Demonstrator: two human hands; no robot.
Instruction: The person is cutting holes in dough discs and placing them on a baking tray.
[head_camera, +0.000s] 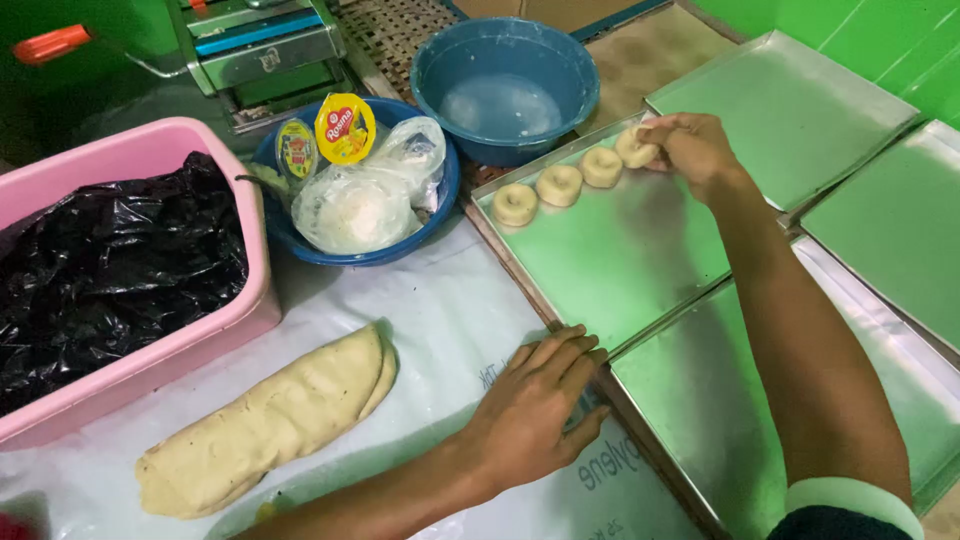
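Note:
My right hand (690, 150) is stretched to the far corner of a metal tray (620, 260) and pinches a ring of raw dough (634, 148) there. Three more dough rings (558, 184) lie in a row to its left along the tray's far edge. My left hand (535, 405) rests palm down on the white plastic sheet (430, 320), fingers touching the tray's near corner. Whether something small lies under its fingers I cannot tell. A long folded slab of pale dough (270, 420) lies on the sheet to the left.
A pink tub (150, 345) lined with black plastic stands at the left. Behind it are a blue bowl (355, 250) of plastic bags and small packets, a blue basin (505, 85) and a metal machine (265, 50). More metal trays (790, 110) lie at the right.

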